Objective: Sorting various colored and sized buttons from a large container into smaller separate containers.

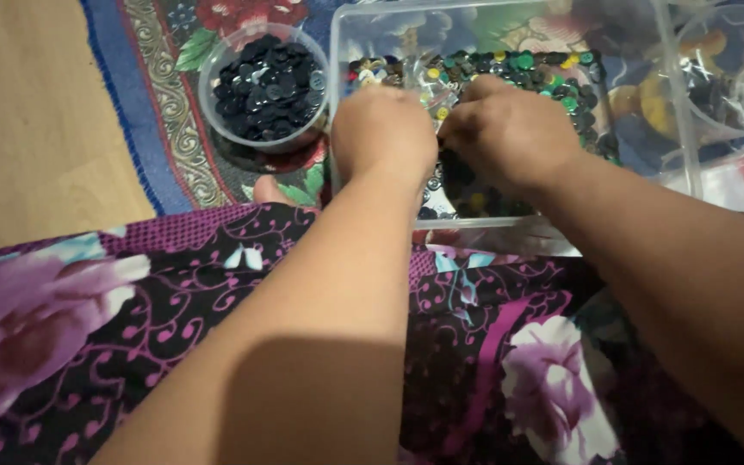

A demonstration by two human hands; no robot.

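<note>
Two hands, left (382,133) and right (505,129), curled among glossy round buttons (553,73) (grip hidden), clear plastic tub (342,52)

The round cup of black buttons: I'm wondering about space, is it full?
Nearly full: black buttons heap close to the rim of the round clear cup.

Dim warm light, soft blur

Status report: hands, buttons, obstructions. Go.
Left hand and right hand together in clear tray, over mixed buttons. Grip unclear. Tub of black buttons left. No obstruction.
</note>
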